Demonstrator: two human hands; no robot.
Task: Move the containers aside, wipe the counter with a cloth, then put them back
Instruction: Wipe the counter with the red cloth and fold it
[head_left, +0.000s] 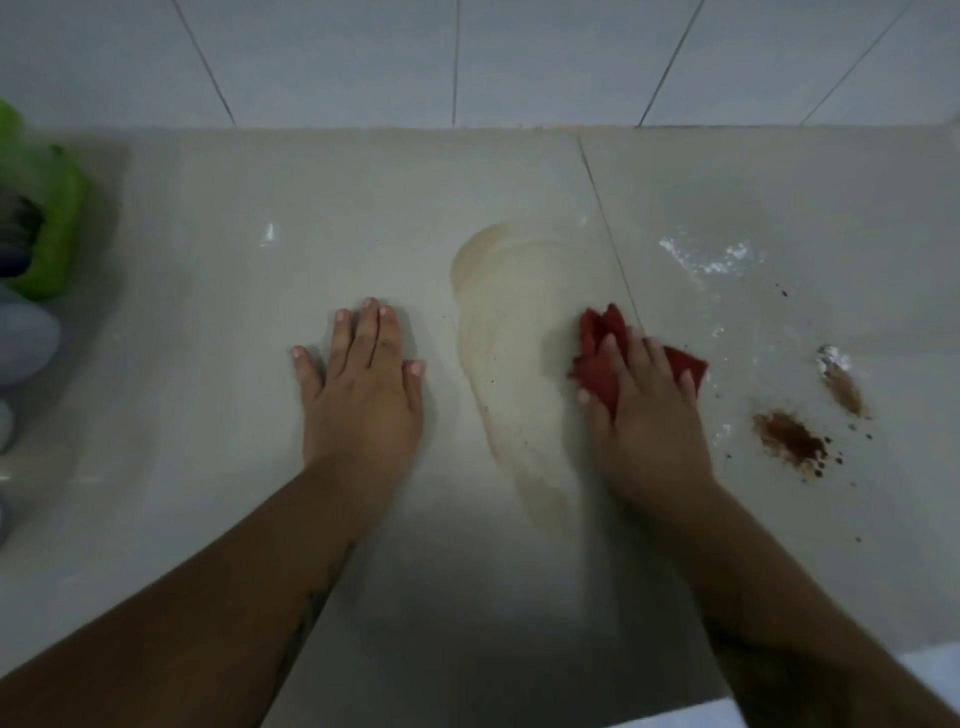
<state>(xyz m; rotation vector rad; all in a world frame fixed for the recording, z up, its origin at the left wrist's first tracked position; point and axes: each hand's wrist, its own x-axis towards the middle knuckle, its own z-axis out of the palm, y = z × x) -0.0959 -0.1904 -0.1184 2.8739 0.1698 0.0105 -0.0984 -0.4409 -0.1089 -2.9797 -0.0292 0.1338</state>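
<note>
Head view: right hand (644, 415) presses straight fingers on a crumpled red cloth (597, 338), 3 o'clock on the pale glossy counter (260, 493); left hand (363, 395) lies flat, fingers spread (9 o'clock of it).

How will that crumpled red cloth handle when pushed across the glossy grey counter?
Probably floppy: the crumpled red cloth bunches in folds under the right hand. Likely light: the folds look thin. It should slide easily on the glossy grey counter, which looks smooth.
</note>
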